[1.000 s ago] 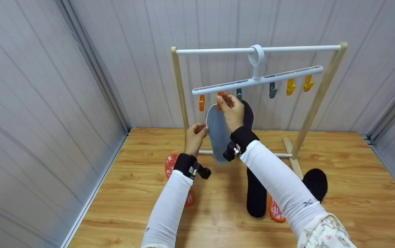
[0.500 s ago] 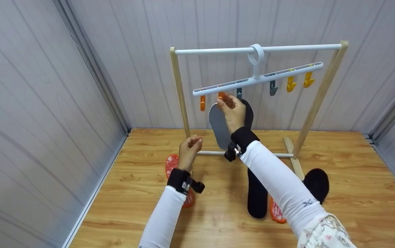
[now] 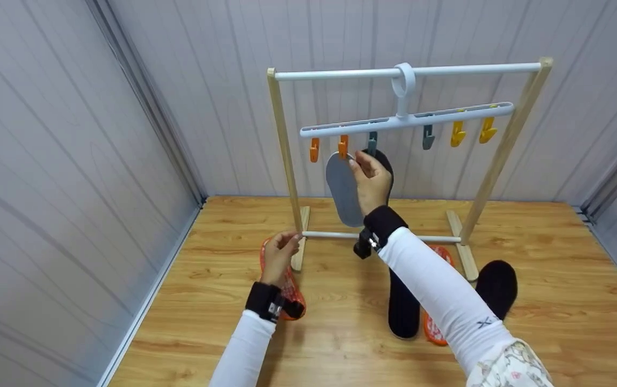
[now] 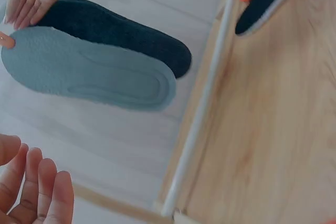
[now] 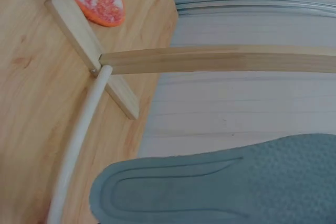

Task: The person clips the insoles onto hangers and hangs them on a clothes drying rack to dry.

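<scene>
A grey insole (image 3: 342, 188) hangs from the second orange clip (image 3: 343, 146) of a white hanger (image 3: 351, 128). Behind it a black insole (image 4: 131, 38) hangs below a dark green clip (image 3: 372, 143). My right hand (image 3: 373, 183) is just right of the orange clip, fingers off it, thumb near the grey insole's upper edge; whether it touches cannot be seen. Lower down, my left hand (image 3: 280, 255) holds nothing, its fingers loosely bent beside the rack's left post (image 3: 285, 156). The right wrist view shows the grey insole's lower part (image 5: 173, 190).
The white top bar (image 3: 335, 74) carries the hanger by its ring. An orange clip (image 3: 314, 150), another dark green clip (image 3: 428, 137) and yellow clips (image 3: 457, 134) hang bare. On the floor lie red patterned insoles (image 3: 292, 290), a black insole (image 3: 404, 306) and another black insole (image 3: 496, 287).
My left hand has let go of the grey insole's edge and moved down and left. The right hand has come off the orange clip, shifting right. The hanger's left end has risen slightly.
</scene>
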Motion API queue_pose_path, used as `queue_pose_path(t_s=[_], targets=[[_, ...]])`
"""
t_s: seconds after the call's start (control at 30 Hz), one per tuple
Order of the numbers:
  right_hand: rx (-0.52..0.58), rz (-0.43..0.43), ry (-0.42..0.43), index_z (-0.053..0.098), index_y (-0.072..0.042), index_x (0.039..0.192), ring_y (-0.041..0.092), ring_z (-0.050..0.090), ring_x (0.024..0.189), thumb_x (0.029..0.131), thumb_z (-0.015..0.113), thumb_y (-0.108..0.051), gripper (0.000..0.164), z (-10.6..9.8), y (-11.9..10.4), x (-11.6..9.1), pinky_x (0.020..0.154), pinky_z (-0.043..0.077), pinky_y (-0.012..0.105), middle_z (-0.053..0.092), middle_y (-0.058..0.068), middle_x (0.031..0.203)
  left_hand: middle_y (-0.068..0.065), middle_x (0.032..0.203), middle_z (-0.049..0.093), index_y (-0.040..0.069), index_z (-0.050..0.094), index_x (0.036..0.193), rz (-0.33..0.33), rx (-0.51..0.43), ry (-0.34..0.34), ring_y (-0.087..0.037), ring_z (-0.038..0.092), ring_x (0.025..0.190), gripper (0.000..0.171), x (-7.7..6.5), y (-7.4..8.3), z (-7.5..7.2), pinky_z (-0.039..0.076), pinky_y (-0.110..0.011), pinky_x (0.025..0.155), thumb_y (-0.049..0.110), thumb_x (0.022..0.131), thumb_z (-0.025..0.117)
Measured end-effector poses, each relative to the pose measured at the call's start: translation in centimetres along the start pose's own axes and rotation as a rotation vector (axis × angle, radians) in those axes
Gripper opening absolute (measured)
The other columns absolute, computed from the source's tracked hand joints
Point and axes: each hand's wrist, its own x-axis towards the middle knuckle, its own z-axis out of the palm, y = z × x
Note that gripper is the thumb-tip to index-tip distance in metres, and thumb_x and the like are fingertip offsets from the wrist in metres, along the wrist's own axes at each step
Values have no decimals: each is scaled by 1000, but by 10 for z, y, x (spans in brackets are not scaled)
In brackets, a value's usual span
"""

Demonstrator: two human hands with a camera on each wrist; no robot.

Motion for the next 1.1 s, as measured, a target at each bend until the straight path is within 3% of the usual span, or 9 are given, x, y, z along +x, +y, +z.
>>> queue_pose_path(t_s=[0.13,0.2,0.37,0.43,0.63,0.77,0.8,0.93,1.1], targets=[[-21,-24,32,64,3,116,22,59,106,87,67,-9,32,-6,14,1,89,48,26,64,17,115,-11,88,63,-11,61,105,42,19,20,-16,58,78,24,-3,-9,-19,52,-32,75,7,90,62],[-31,-34,42,64,2,116,21,60,105,87,67,-10,31,-9,16,0,89,48,26,64,17,115,-12,89,63,-7,62,104,79,-16,-9,-16,58,79,23,4,-29,-37,51,-32,75,10,90,63],[-14,-18,43,62,2,119,24,58,107,88,66,-11,33,-18,17,-7,89,46,25,62,19,118,-10,88,61,-4,63,104,90,10,8,-16,58,79,19,1,-31,-56,51,-29,72,9,91,61],[-4,-2,31,60,4,120,26,56,108,89,65,-9,35,-21,13,-12,89,46,24,60,21,120,-11,88,61,-9,60,108,37,60,63,-16,58,78,22,-8,-14,-54,52,-31,73,6,91,60],[19,35,-7,57,11,120,19,57,103,89,63,-4,35,-29,3,-28,87,46,19,58,25,120,-11,91,58,-11,57,112,-87,101,145,-21,58,82,24,-7,-16,-64,52,-35,77,2,92,56],[31,38,11,60,8,118,11,58,98,88,65,-7,34,-37,22,-29,89,46,21,61,22,117,-14,92,59,-12,58,111,-98,125,175,-21,59,80,23,-8,-19,-69,53,-37,76,0,91,56],[35,43,16,61,7,118,11,58,98,88,66,-8,34,-39,26,-29,89,46,22,62,21,117,-13,90,59,-12,58,111,-91,138,181,-16,58,77,23,-7,-22,-70,53,-35,74,1,91,56],[58,76,38,61,7,117,10,60,96,87,67,-7,34,-49,27,-35,88,47,21,63,20,115,-15,87,59,-13,58,109,-77,177,185,-10,56,69,22,-6,-24,-73,54,-34,70,-1,90,56],[97,111,45,61,8,118,7,60,93,86,67,-6,35,-62,26,-45,85,47,18,63,20,115,-13,86,61,-11,59,109,-100,233,195,-19,60,75,22,-5,-23,-74,53,-35,72,-1,90,54]])
